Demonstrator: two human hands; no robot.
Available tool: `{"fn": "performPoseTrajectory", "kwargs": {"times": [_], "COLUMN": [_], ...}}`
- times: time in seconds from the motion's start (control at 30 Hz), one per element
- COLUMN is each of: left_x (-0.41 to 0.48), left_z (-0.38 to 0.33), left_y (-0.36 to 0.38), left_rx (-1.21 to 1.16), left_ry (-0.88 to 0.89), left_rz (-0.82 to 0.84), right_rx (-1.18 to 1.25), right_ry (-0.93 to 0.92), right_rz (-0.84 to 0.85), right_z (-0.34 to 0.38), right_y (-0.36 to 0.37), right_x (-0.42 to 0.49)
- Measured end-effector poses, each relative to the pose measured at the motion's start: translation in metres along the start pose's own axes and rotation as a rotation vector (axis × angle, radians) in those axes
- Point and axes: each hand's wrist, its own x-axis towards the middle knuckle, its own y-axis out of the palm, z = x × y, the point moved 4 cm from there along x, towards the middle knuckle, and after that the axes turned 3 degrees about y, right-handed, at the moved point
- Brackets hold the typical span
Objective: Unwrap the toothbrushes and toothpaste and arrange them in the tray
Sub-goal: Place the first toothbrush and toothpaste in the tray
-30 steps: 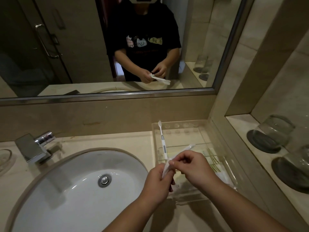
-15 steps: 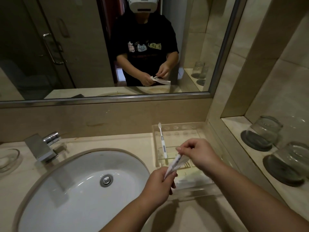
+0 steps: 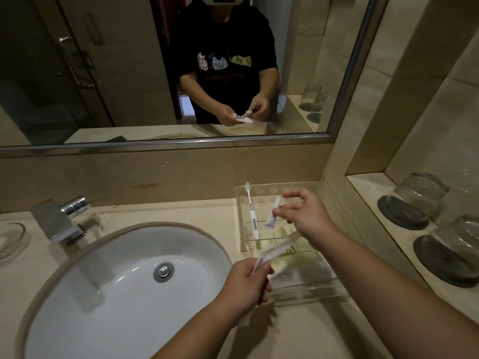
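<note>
Counts: 1 bare toothbrush (image 3: pixel 251 211), 1 small toothpaste tube (image 3: pixel 273 213), 1 wrapper (image 3: pixel 278 248), 1 tray (image 3: pixel 321 288), 2 glasses, 2 hands.

Right hand (image 3: pixel 305 216) pinches the toothpaste tube betw. thumb and forefinger; its other fingers (image 3: pixel 294 195) are spread loose. Tube hangs cap end up, flat end down, over the far half of the tray, just left of the right fingertips. Left hand (image 3: pixel 243 286) is clenched on the lower end of the wrapper; the wrapper runs up and to the right from the left fingers, toward the right wrist, across the tray's near half. Can't tell what's inside it; blurred.

Toothbrush lies in the tray's left side, head pointing away, left of the tube and not touching it. Printed packets w/ green marks lie in the tray under the right wrist, partly hidden by the arm.

Around: oval sink (image 3: pixel 124 294) left of the left hand, square tap (image 3: pixel 58 221) beyond it. 2 glasses (image 3: pixel 420 195) (image 3: pixel 456 247) mouth-down on dark coasters on the shelf, right of the right arm.

Materials: tray clear plastic, rectangular; wrapper thin, translucent; toothbrush white w/ grey grip; bench (image 3: pixel 181 218) beige stone; sink glossy white; tap chrome.
</note>
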Motion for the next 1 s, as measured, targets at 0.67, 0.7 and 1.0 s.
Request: {"fn": "performPoseTrajectory", "kwargs": {"times": [0.67,0.7,1.0], "left_x": [0.023,0.024,0.025], "left_z": [0.032,0.032,0.021], "left_y": [-0.014,-0.013,-0.018], "left_rx": [0.180,0.174,0.036], "left_ry": [-0.056,-0.053,-0.061], "left_rz": [-0.034,-0.038,-0.009], "right_rx": [-0.532,-0.542,-0.502], "right_ry": [0.163,0.149,0.057], "right_rz": [0.125,0.129,0.336], "right_z": [-0.057,-0.056,-0.026], "right_y": [0.041,0.041,0.024], "right_x": [0.095,0.094,0.064]}}
